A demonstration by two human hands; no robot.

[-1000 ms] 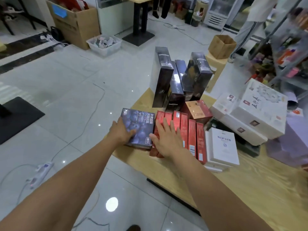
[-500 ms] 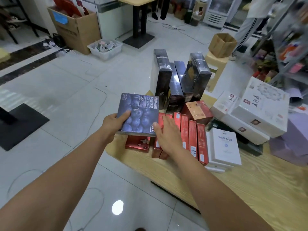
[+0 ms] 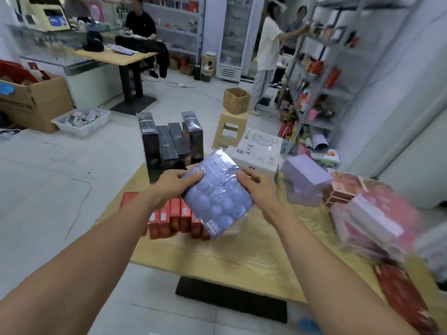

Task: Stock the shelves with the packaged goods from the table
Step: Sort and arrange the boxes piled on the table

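The head view shows both hands holding one blue box [image 3: 217, 197] up above the table [image 3: 242, 262]. The left hand [image 3: 174, 187] grips its left edge with curled fingers. The right hand [image 3: 258, 189] grips its right edge. The box is tilted. Under it, red boxes [image 3: 174, 216] stand in a row on the table. Black boxes [image 3: 169, 141] stand behind them. The shelves [image 3: 321, 68] are far off on the right.

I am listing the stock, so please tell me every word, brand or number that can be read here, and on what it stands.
"NFC": on the blue box, near its top edge, beside the left hand.
Rest of the blue box's print: blurred.
White box: dark characters, too blurred to read.
Red boxes: white labels, too small.
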